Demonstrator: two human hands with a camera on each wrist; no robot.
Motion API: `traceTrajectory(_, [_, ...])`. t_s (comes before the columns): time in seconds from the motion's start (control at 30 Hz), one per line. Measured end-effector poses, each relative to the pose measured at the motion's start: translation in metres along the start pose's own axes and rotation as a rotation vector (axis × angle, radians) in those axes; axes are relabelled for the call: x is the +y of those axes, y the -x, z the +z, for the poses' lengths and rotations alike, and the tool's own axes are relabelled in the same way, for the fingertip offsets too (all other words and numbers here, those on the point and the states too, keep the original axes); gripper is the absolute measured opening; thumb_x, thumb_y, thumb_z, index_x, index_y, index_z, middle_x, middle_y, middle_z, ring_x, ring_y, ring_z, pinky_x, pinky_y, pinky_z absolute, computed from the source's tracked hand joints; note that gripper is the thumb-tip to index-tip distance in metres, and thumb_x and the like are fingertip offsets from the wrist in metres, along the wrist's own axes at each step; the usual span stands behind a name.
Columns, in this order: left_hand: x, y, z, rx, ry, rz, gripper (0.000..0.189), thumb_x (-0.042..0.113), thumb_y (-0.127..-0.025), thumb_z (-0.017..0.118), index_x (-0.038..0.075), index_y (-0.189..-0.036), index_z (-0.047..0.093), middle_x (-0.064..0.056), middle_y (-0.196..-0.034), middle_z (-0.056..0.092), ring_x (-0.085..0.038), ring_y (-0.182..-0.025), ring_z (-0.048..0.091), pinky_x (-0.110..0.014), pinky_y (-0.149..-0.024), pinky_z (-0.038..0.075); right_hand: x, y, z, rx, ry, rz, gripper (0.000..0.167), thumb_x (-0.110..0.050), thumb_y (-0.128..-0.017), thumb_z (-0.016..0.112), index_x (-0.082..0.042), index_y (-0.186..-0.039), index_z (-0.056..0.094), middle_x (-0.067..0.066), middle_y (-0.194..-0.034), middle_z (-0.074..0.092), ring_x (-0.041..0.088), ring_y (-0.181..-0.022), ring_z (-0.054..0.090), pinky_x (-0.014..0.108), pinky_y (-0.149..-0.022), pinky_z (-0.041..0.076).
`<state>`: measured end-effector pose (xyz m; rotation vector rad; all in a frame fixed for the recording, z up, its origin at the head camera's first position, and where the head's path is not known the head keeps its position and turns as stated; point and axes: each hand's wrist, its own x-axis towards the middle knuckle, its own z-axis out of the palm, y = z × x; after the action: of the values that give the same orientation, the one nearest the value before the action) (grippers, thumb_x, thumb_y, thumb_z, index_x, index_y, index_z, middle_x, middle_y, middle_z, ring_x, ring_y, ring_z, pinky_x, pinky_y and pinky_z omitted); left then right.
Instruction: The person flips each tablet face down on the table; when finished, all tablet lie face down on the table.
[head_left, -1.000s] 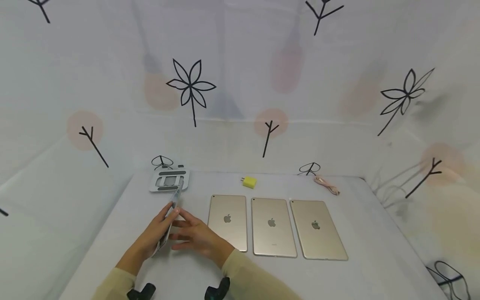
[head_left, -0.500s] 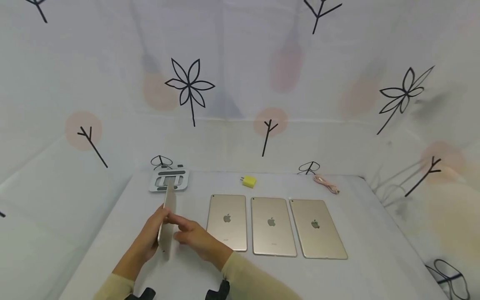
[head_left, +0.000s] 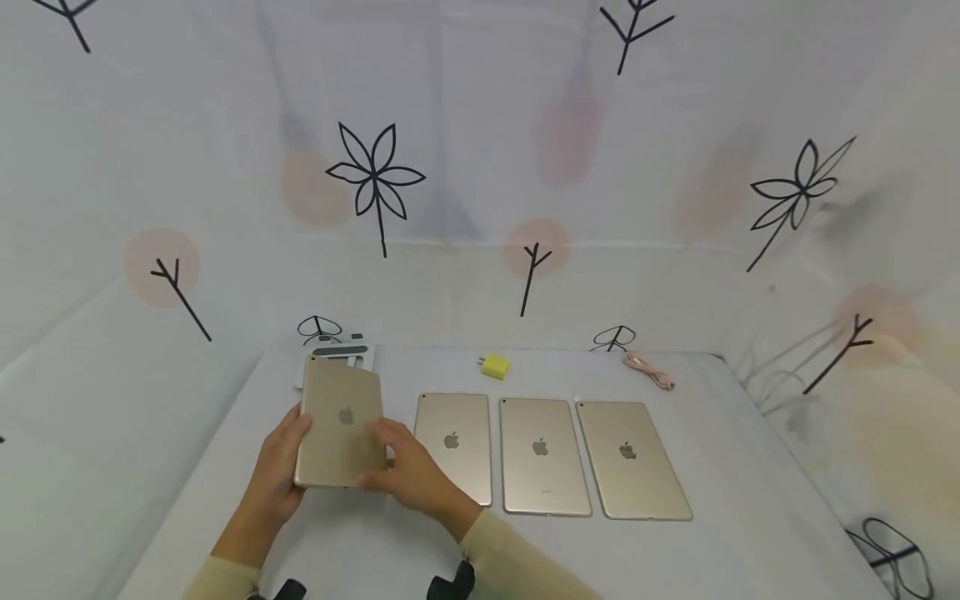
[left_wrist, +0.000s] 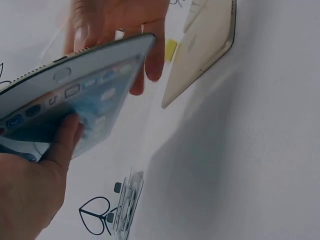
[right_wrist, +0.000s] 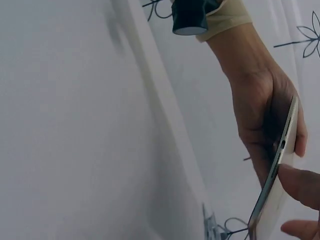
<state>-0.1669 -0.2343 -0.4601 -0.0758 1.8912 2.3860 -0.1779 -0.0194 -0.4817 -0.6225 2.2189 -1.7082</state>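
A gold tablet (head_left: 330,450) is held up over the left of the table, its apple-marked back facing the head camera. My left hand (head_left: 273,475) grips its left edge. In the left wrist view the thumb of this hand (left_wrist: 30,195) lies across the lit screen (left_wrist: 95,95), which shows app icons. My right hand (head_left: 427,479) is at the tablet's right side, with index finger and thumb extended over the back near the lower right. From the right wrist, the tablet (right_wrist: 275,172) appears edge-on, my right thumb (right_wrist: 300,185) right at its edge.
Three more gold tablets lie face down in a row: a left one (head_left: 461,425), a middle one (head_left: 543,475) and a right one (head_left: 637,475). A white folding stand (head_left: 363,353) sits behind the held tablet. Farther back are a yellow charger plug (head_left: 494,367) and a bundled pink cable (head_left: 648,372).
The held tablet has turned from edge-on, screen slightly visible, to showing its gold back. My right hand has shifted from beside the left fingers to the tablet's lower right side.
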Motion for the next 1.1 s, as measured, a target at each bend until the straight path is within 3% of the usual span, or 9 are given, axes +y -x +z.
traceTrajectory(0.13, [0.000,-0.001,-0.005,0.022,0.056,0.017,0.069,0.036,-0.111,0.039,0.011,-0.165,0.005,0.013,-0.140,0.056,0.004,-0.117,0.059,-0.019,-0.094,0.053,0.005,0.001,-0.007,0.058,-0.022,0.107,0.097,-0.025,-0.079,0.089,-0.015,-0.159,0.035,0.001,-0.148,0.051,0.017,-0.113,0.061,0.029,-0.089,0.055])
traceTrajectory(0.23, [-0.003,-0.002,-0.009,0.020,0.080,0.017,0.070,0.034,-0.110,0.041,0.018,-0.165,0.002,0.000,-0.162,0.034,0.006,-0.120,0.058,-0.017,-0.097,0.051,0.008,-0.001,-0.012,0.064,-0.049,0.140,0.101,-0.022,-0.078,0.090,-0.010,-0.160,0.032,-0.001,-0.128,0.060,0.012,-0.096,0.061,0.027,-0.080,0.054])
traceTrajectory(0.3, [-0.005,-0.004,-0.012,0.019,0.087,0.008,0.069,0.033,-0.110,0.043,0.021,-0.166,0.003,-0.001,-0.165,0.029,0.004,-0.120,0.059,-0.018,-0.097,0.052,0.011,-0.002,-0.015,0.055,-0.068,0.149,0.100,-0.020,-0.078,0.089,-0.007,-0.159,0.033,-0.001,-0.117,0.062,0.012,-0.092,0.060,0.026,-0.077,0.053])
traceTrajectory(0.43, [-0.011,-0.006,-0.020,0.024,0.071,-0.017,0.069,0.032,-0.109,0.049,0.021,-0.166,0.010,0.013,-0.146,0.052,0.000,-0.117,0.063,-0.021,-0.095,0.054,0.015,-0.001,-0.018,0.023,-0.078,0.156,0.098,-0.018,-0.076,0.091,-0.009,-0.158,0.038,-0.002,-0.108,0.059,0.012,-0.089,0.058,0.025,-0.074,0.050])
traceTrajectory(0.53, [-0.014,-0.009,-0.026,0.046,0.029,-0.044,0.069,0.030,-0.108,0.052,0.017,-0.165,0.015,0.022,-0.130,0.057,0.002,-0.114,0.063,-0.020,-0.095,0.054,0.014,0.001,-0.020,-0.017,-0.065,0.153,0.103,-0.017,-0.073,0.092,-0.012,-0.159,0.035,-0.003,-0.109,0.056,0.012,-0.089,0.056,0.024,-0.073,0.049])
traceTrajectory(0.8, [-0.020,-0.022,-0.033,0.132,-0.215,-0.133,0.066,0.018,-0.104,0.060,0.008,-0.161,0.029,0.003,-0.118,0.050,-0.003,-0.098,0.057,-0.017,-0.083,0.055,0.018,0.004,-0.015,-0.032,-0.014,0.139,0.108,-0.012,-0.070,0.093,-0.018,-0.160,0.034,-0.003,-0.103,0.058,0.011,-0.080,0.057,0.024,-0.064,0.049])
traceTrajectory(0.9, [-0.022,-0.023,-0.034,0.145,-0.313,-0.169,0.064,0.018,-0.104,0.059,0.005,-0.160,0.030,-0.006,-0.132,0.047,-0.010,-0.110,0.055,-0.017,-0.088,0.053,0.021,0.005,-0.012,-0.026,-0.004,0.141,0.110,-0.010,-0.070,0.093,-0.017,-0.161,0.032,-0.003,-0.100,0.059,0.009,-0.073,0.056,0.023,-0.058,0.046])
traceTrajectory(1.0, [-0.022,-0.023,-0.034,0.131,-0.359,-0.190,0.064,0.023,-0.106,0.055,0.000,-0.159,0.028,-0.020,-0.153,0.039,-0.025,-0.136,0.047,-0.027,-0.109,0.047,0.023,0.005,-0.010,-0.022,0.001,0.142,0.113,-0.009,-0.070,0.093,-0.013,-0.162,0.028,-0.004,-0.099,0.059,0.008,-0.066,0.052,0.022,-0.054,0.042])
traceTrajectory(1.1, [-0.021,-0.022,-0.035,0.130,-0.370,-0.206,0.063,0.027,-0.107,0.052,-0.003,-0.157,0.029,-0.024,-0.161,0.031,-0.033,-0.145,0.037,-0.038,-0.118,0.038,0.025,0.005,-0.007,-0.010,0.041,0.141,0.113,-0.011,-0.070,0.094,-0.010,-0.161,0.028,-0.005,-0.097,0.059,0.007,-0.066,0.051,0.022,-0.055,0.042])
